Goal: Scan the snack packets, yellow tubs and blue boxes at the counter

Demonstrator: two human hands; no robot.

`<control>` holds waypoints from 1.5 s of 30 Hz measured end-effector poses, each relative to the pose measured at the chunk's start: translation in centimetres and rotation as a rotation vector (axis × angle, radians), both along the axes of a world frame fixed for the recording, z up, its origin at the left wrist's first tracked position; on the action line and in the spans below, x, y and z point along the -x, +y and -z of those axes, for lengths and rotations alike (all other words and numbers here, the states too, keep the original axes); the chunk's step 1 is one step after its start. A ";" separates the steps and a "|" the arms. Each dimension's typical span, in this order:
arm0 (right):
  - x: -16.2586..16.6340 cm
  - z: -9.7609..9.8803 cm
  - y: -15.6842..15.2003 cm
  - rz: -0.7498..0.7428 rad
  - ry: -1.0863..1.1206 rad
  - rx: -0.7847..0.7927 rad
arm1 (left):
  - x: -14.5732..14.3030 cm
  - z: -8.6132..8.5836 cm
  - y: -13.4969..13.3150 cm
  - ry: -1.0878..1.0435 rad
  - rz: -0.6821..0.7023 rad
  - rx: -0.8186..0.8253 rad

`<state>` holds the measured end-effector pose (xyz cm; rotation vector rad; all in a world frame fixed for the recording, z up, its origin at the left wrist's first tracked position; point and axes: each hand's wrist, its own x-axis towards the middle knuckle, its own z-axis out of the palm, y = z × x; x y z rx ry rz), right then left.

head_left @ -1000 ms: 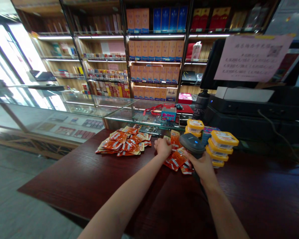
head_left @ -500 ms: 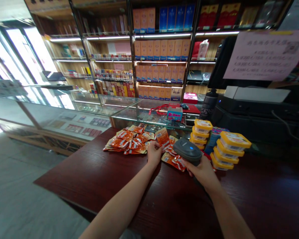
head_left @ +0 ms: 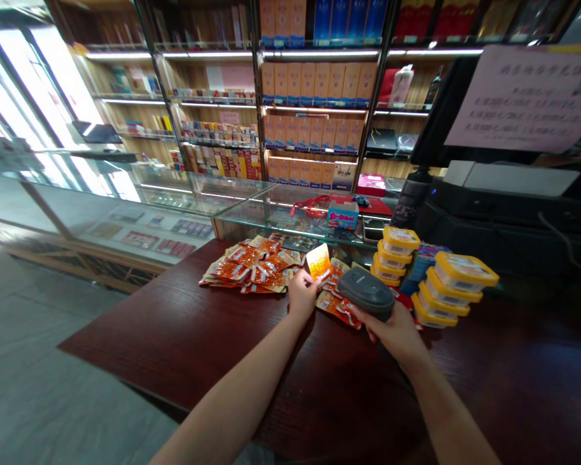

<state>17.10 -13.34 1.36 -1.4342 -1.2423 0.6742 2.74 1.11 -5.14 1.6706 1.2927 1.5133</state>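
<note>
Between the fingers of my left hand (head_left: pixel 302 294) an orange snack packet (head_left: pixel 319 263) stands upright, its face brightly lit. My right hand (head_left: pixel 397 332) is wrapped around the handle of a dark grey barcode scanner (head_left: pixel 366 292), whose head points left toward the packet. To the left of my left hand lies a heap of similar orange packets (head_left: pixel 244 266). More loose packets (head_left: pixel 336 309) lie under and beside the scanner head, partly hidden by it.
Yellow-lidded tubs stand in a rear stack (head_left: pixel 396 255) and a front stack (head_left: pixel 458 287) on the right of the dark wooden counter (head_left: pixel 174 342). Behind are a glass display case (head_left: pixel 252 210), a small pink-and-blue box (head_left: pixel 343 215), and a monitor with a paper sign (head_left: pixel 527 97).
The packet in my left hand has gone from dull to brightly lit. The blue light on top of the scanner no longer shows. My view has shifted slightly.
</note>
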 end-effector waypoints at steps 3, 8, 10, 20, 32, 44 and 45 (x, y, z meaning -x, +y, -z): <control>-0.2 0.0 0.0 0.006 -0.021 -0.007 | 0.0 -0.1 0.0 0.002 0.003 0.004; -0.2 -0.3 -0.1 0.018 -0.016 0.003 | -0.1 -0.2 -0.1 0.021 -0.013 0.015; -0.1 -0.3 -0.2 0.010 -0.005 0.006 | 0.0 -0.3 -0.2 0.029 -0.014 0.012; 0.2 -0.5 -0.2 0.010 0.027 0.005 | -0.2 -0.5 -0.5 0.015 0.011 0.015; 0.5 -0.3 -0.1 0.068 0.023 -0.021 | -0.3 -0.9 -0.9 -0.045 0.055 0.045; -1.0 1.2 1.0 0.190 0.112 -0.039 | -0.4 -0.9 -0.9 -0.277 0.134 0.035; -1.0 1.3 1.0 0.188 0.116 -0.041 | -0.3 -1.1 -0.8 -0.294 0.135 0.043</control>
